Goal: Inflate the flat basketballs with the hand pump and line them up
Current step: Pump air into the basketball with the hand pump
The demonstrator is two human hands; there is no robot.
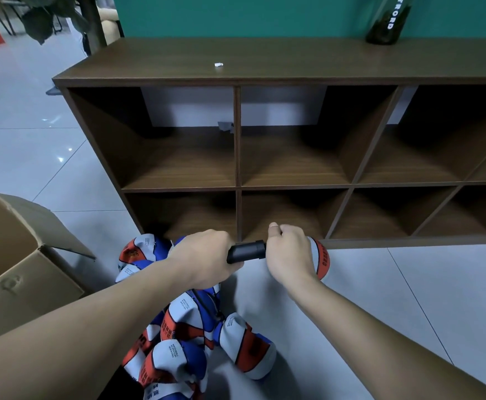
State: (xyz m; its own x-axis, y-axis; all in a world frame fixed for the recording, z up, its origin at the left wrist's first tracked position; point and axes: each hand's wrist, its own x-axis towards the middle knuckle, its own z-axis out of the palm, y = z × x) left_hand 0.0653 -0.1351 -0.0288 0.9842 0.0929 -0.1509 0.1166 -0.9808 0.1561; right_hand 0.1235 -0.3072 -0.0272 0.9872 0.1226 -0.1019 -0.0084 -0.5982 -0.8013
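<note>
We see a matt black plastic pump handle (246,252), crumpled rubbery red, white and blue flat basketballs (178,336), a dark brown wood-grain cubby shelf (236,73), a rough tan cardboard box (31,272) and glossy pale grey floor tiles (34,157).

A single wide-angle head-worn camera looks forward and steeply down, close over both forearms reaching toward 12 o'clock, with the tiled floor (409,298) beneath, a brown cubby shelf (265,79) just ahead, and a cardboard box (19,269) at 9 o'clock.
</note>
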